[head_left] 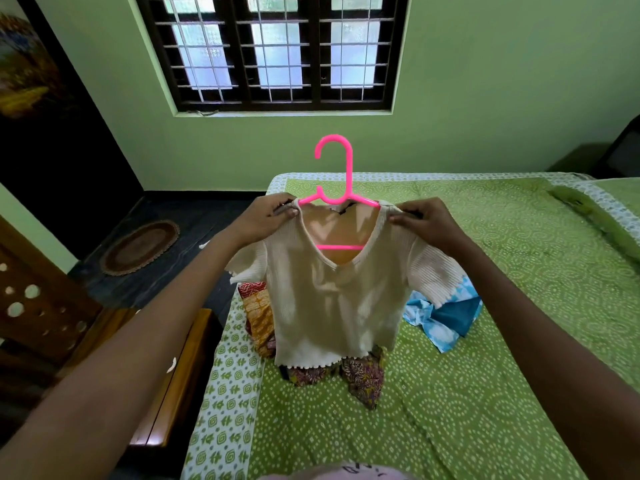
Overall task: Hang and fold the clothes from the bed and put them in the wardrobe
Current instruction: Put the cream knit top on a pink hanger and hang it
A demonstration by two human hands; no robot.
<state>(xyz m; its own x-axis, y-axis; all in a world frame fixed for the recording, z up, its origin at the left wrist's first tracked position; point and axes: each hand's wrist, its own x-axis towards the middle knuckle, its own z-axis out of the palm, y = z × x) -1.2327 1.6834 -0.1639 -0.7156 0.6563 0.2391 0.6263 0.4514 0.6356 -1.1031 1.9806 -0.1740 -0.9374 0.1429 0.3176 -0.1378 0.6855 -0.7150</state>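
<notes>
The left hand (pixel 273 209) and right hand (pixel 420 216), 2 in all, each pinch 1 shoulder of 1 cream ribbed top (pixel 332 299), fingers curled tight on the knit, holding it up over the bed (pixel 485 341). The top has short sleeves, a V neck and a scalloped hem, and hangs on 1 pink plastic hanger (pixel 334 168) with its hook upright. Behind it on the green dotted sheet lie 3 crumpled cloths: orange-red (pixel 258 313), brown floral (pixel 363 379) and blue-white (pixel 446 317).

The cream top (pixel 329 299) hides most of the patterned clothes (pixel 360 379) behind it.
</notes>
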